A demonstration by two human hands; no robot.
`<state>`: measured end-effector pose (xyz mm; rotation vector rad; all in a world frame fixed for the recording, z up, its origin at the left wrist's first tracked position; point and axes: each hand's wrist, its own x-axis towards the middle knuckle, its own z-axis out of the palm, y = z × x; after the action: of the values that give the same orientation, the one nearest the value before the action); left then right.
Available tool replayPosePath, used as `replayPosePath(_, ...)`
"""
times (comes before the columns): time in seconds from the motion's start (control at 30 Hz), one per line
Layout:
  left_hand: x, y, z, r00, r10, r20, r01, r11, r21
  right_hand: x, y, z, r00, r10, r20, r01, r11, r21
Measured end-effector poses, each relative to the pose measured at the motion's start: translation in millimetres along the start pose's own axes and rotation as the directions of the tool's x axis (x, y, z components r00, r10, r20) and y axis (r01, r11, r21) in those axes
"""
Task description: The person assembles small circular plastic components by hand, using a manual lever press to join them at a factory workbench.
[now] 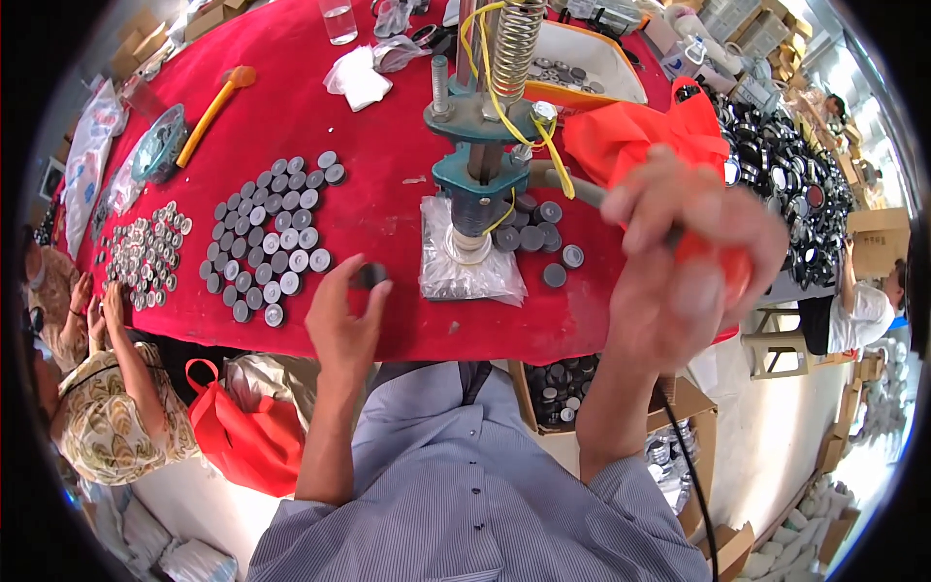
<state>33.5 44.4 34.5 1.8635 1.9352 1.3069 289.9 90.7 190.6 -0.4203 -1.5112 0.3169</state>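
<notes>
- Red felt-like cloth covers the worktable, whose near edge runs just in front of the person's striped shirt; a bare strip of cloth lies between the disc rows and the press.
- Left hand hovers over that near edge, thumb and fingers pinching a small dark round cap held just above the cloth.
- Right hand is wrapped tightly around the orange-tipped lever handle of the hand press (motion blur hides the fingertips).
- The press is teal-painted metal with a shiny coiled spring and yellow cord, its base standing on a crinkled clear plastic bag.
- Flat round grey discs lie in neat rows left of the press; a few loose dark caps sit just right of its base.
- A smaller patch of shiny silver rings lies near the table's left edge.
- An orange-rimmed tray behind the press holds more caps.
- A cardboard box below the table edge, between the arms, is filled with dark caps.
- An orange fabric bag lies crumpled beside the lever.
</notes>
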Motion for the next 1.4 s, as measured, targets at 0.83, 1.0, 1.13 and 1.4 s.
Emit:
replayPosePath(0.83, 23, 11, 39, 0.974, 0.225, -0.012, -0.225, 0.974, -0.031, -37, 6, -8, 0.987, -0.161, -0.016, 0.162, 0.98, 0.112)
replayPosePath(1.0, 11, -38, 9, 0.997, 0.069, -0.04, -0.046, 0.908, 0.417, -123, -8, -11, 0.999, -0.032, -0.039, 0.033, 0.999, 0.012)
replayPosePath(1.13, 7, -45, 3, 0.999, 0.034, -0.004, -0.029, 0.904, 0.426, -125, -6, -7, 0.997, -0.048, -0.065, 0.048, 0.999, 0.002)
replayPosePath(1.4, -1, -52, 3, 0.997, 0.076, -0.009, -0.069, 0.947, 0.315, -104, -12, -14, 1.0, -0.03, 0.007, 0.03, 0.999, -0.046)
